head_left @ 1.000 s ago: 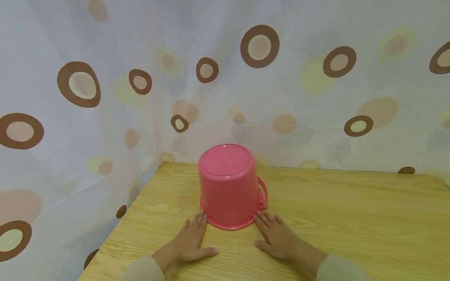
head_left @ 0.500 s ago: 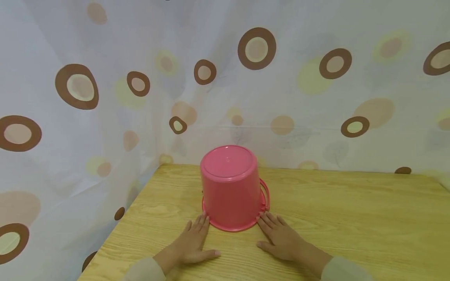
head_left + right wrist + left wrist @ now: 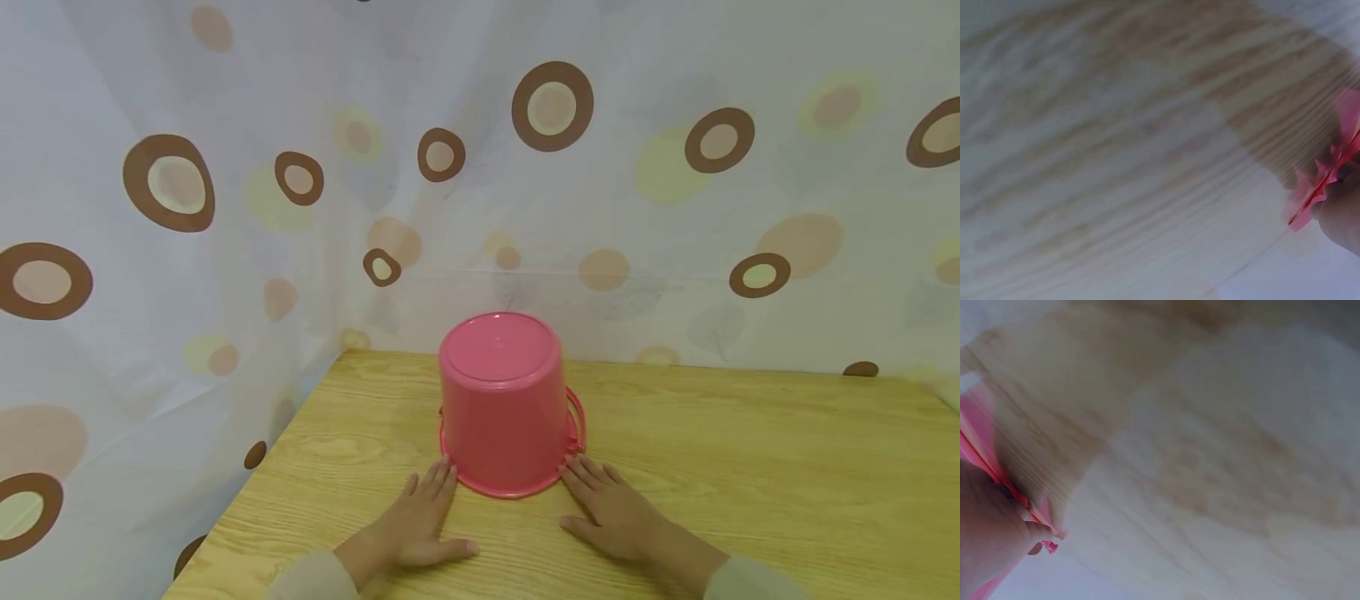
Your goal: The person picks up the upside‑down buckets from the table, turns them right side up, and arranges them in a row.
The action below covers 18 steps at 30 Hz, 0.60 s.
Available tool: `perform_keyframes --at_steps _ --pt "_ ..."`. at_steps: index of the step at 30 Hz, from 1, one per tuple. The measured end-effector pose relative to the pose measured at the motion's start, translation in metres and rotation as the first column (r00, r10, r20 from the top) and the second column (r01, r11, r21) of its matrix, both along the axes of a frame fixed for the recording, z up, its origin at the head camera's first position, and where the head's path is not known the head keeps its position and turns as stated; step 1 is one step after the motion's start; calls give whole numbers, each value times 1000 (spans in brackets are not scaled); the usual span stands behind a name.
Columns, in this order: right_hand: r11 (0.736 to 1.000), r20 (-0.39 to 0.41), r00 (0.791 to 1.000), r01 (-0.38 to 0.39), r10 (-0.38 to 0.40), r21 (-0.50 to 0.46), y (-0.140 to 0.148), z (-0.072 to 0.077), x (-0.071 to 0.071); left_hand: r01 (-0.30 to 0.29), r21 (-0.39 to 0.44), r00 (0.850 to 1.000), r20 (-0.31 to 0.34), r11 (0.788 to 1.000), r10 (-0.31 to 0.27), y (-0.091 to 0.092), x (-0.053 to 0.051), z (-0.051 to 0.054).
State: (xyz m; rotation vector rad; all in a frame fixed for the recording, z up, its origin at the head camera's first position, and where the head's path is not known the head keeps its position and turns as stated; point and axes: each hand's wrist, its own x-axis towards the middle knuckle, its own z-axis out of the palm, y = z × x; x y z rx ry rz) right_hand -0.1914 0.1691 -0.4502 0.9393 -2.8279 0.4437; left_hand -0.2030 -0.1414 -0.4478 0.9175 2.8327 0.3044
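Observation:
An upside-down pink bucket [image 3: 504, 417] stands on the wooden table, its handle [image 3: 579, 417] lying out at the right side. Flat on the tabletop, the left hand [image 3: 416, 521] touches the rim's left front with its fingertips, thumb spread inward. On the other side the right hand [image 3: 615, 512] mirrors it, fingertips at the rim's right front beside the handle joint. Pink rim [image 3: 997, 469] and part of the left hand [image 3: 991, 531] show in the left wrist view. In the right wrist view the right hand [image 3: 1342, 212] is beside the pink rim [image 3: 1325, 181].
The wooden table [image 3: 735, 467] extends to the right of the bucket. A white curtain [image 3: 480, 217] with brown, peach and yellow spots hangs behind the table and along its left side.
The bucket has shifted a little to the right across the table, and both hands have moved right with it, fingertips still at its rim.

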Motion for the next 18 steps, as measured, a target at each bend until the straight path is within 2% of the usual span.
perform_keyframes --at_steps 6,9,13,18 --pt "1000 -47 999 9 -9 -9 5 -2 3 18 -1 1000 -7 1000 -18 4 1 1" --pt "1000 -78 997 4 -4 3 8 -3 4 19 -7 1000 14 1000 -19 6 2 2" --pt "1000 -63 998 9 -9 -5 11 -3 6 21 -22 999 24 1000 -21 8 3 2" --pt "1000 -39 999 17 -17 -4 15 -2 7 31 -39 1000 1 999 -31 11 4 1"
